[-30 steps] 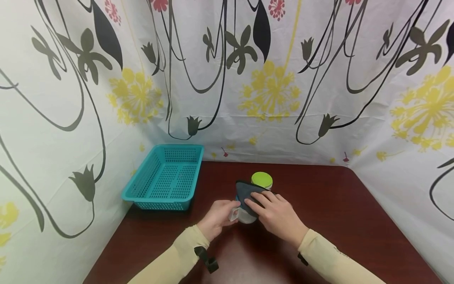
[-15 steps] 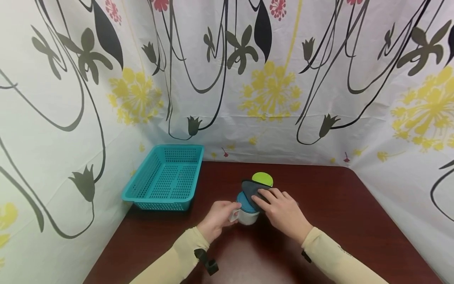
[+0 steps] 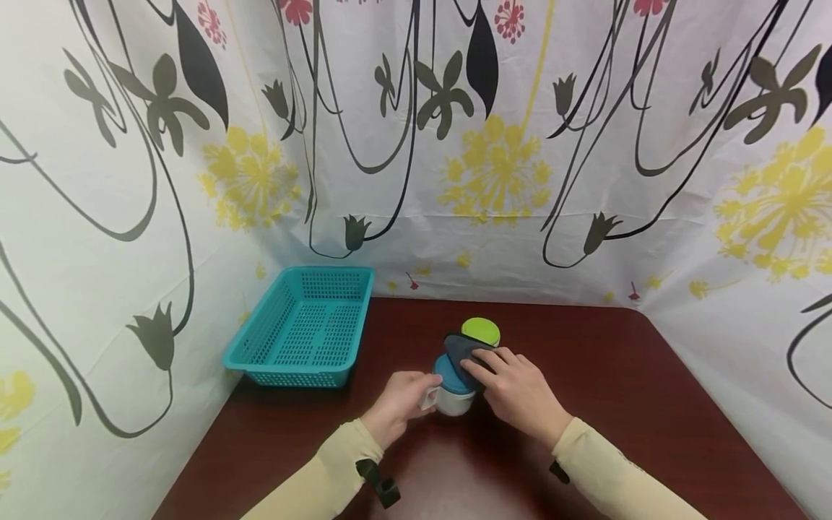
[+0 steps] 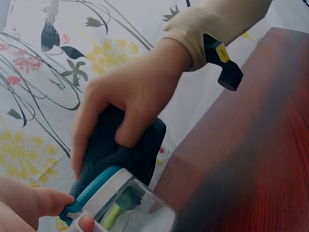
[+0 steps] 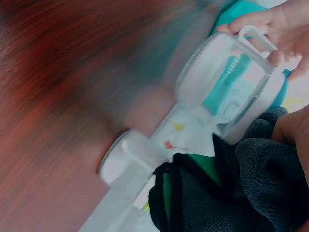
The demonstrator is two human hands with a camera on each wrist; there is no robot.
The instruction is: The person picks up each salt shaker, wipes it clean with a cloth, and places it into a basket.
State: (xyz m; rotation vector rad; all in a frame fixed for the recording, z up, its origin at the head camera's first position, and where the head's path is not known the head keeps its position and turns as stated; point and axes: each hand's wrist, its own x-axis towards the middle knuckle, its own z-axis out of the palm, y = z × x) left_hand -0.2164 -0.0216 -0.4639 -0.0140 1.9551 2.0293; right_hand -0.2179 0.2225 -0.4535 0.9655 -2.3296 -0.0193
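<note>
As the left hand point(image 3: 398, 403) grips a handled jar point(image 3: 455, 403), the right hand point(image 3: 521, 394) holds a fleecy cloth point(image 3: 458, 349) against its lid point(image 3: 450, 375). Wiping appears unfinished.

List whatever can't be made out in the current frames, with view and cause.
Head: right side of the blue lid, covered by the dark cloth.
Head: lower part of the green-lidded jar, behind the dark cloth and right hand.
Left wrist: much of the left hand, cut off by the left and bottom edges.
Right wrist: most of the right hand, cut off by the right edge.
Right wrist: what the teal shape in the clear mug is; blur and the mug's wall obscure it.
</note>
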